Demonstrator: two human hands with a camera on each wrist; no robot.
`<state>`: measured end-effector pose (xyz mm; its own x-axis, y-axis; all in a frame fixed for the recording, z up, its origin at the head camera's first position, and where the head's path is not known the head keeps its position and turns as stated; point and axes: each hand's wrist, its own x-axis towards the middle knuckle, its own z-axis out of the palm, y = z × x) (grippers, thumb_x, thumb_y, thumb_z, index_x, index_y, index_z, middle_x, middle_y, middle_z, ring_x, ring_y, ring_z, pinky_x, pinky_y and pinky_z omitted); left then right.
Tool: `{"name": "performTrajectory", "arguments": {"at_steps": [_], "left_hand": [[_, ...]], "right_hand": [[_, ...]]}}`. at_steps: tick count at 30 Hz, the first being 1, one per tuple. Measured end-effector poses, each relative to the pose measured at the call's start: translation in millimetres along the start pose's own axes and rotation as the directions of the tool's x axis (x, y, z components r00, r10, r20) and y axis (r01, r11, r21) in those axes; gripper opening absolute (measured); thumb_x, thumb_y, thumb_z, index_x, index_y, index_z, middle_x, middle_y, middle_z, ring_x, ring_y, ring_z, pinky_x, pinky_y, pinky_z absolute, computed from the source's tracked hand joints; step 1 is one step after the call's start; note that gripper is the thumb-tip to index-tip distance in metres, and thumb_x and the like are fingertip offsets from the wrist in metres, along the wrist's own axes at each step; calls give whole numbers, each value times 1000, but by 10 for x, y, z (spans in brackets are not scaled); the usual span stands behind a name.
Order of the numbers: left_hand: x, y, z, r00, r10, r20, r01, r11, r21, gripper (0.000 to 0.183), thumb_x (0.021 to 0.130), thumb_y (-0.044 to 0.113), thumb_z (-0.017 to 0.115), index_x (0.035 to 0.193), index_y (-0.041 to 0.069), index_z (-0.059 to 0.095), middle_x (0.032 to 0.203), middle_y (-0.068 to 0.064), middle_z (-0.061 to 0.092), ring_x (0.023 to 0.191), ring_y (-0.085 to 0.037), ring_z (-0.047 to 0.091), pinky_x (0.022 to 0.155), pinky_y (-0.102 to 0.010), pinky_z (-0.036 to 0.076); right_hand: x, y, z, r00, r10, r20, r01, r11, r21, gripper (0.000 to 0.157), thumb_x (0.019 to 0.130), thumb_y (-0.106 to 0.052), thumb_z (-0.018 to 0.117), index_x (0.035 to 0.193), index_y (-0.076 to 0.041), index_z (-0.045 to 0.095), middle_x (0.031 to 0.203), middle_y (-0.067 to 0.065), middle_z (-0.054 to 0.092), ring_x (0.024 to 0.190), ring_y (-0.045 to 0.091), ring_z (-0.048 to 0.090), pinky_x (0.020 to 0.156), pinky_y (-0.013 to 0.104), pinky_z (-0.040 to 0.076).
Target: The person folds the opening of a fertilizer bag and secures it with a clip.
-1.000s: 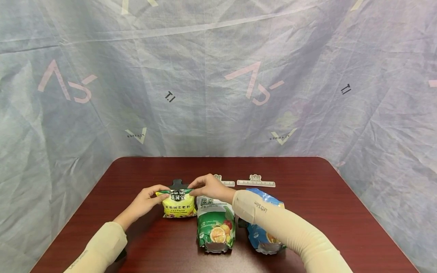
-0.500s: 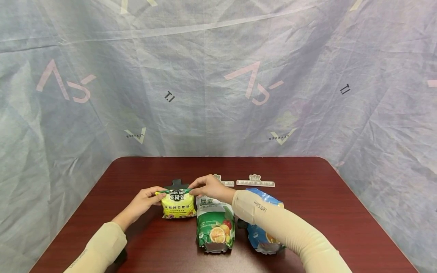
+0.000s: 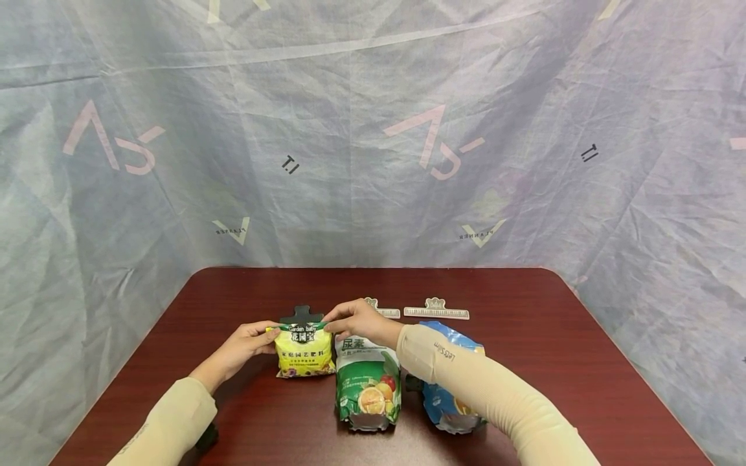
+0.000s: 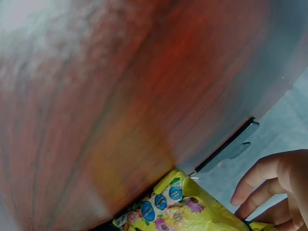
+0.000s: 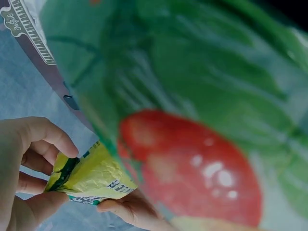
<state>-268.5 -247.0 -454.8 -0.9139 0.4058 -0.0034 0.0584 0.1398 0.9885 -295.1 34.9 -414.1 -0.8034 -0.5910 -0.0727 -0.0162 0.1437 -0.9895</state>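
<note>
A small yellow fertilizer bag (image 3: 304,353) with a green top edge and "Garden baby" lettering stands between both hands in the head view. My left hand (image 3: 247,343) pinches its top left corner. At the top right corner, thumb and fingers of my right hand (image 3: 358,321) pinch the edge. The right wrist view shows the bag's folded top end (image 5: 72,168) between right thumb and fingers, with the left hand (image 5: 130,211) beyond. Flower pictures show on the yellow bag (image 4: 187,209) in the left wrist view. A black clip (image 3: 301,315) lies just behind the bag.
A green and white bag (image 3: 369,382) with fruit pictures stands just right of the yellow one. Farther right is a blue bag (image 3: 451,401), partly covered by my right sleeve. Pale keyboard-patterned clips (image 3: 437,313) lie at the back. A dark object (image 3: 206,440) sits by my left sleeve.
The yellow bag's lower edge has moved slightly toward the front, and its face looks a bit taller. Both hands keep their pinch on the top corners and have barely moved.
</note>
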Motion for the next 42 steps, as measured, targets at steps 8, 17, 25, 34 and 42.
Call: {"name": "performTrajectory", "arguments": {"at_steps": [8, 17, 25, 34, 42], "left_hand": [[-1, -19, -6, 1000, -11, 18, 13, 997, -73, 18, 95, 22, 51, 104, 22, 67, 103, 5, 64, 92, -11, 61, 84, -45, 47], [-10, -10, 5, 998, -6, 58, 12, 994, -105, 23, 97, 20, 46, 102, 24, 68, 101, 5, 64, 92, -10, 61, 80, -33, 49], [-18, -29, 0, 995, 21, 101, -7, 990, -138, 24, 97, 19, 46, 102, 25, 68, 102, 6, 65, 93, -10, 61, 80, -33, 49], [-7, -39, 4, 993, 30, 118, -14, 991, -135, 25, 98, 19, 45, 103, 27, 69, 102, 6, 65, 94, -11, 60, 80, -32, 49], [9, 2, -8, 994, -29, 107, 42, 992, -118, 21, 97, 21, 47, 103, 27, 67, 102, 5, 64, 94, -10, 60, 82, -38, 49]], "right_hand": [[-23, -13, 3, 1000, 8, -3, -8, 1000, -18, 19, 83, -7, 67, 101, -1, 69, 94, 8, 67, 89, 36, 61, 81, 54, 46], [-11, -14, -25, 1000, 13, -7, -14, 998, -69, 17, 83, -9, 68, 99, -3, 70, 99, 5, 66, 85, 20, 63, 78, 51, 48], [-22, -9, -34, 1000, 26, -14, -28, 995, -92, 15, 83, -11, 68, 96, -6, 72, 120, 7, 58, 109, 21, 55, 78, 49, 49], [-43, 9, -36, 999, 42, -23, -44, 998, -51, 16, 83, -10, 68, 96, -3, 72, 137, 10, 43, 128, 20, 37, 79, 49, 49], [18, 27, -40, 999, 39, -25, -40, 999, -33, 13, 82, -9, 69, 93, -4, 73, 106, 4, 62, 87, 19, 63, 76, 51, 49]]}}
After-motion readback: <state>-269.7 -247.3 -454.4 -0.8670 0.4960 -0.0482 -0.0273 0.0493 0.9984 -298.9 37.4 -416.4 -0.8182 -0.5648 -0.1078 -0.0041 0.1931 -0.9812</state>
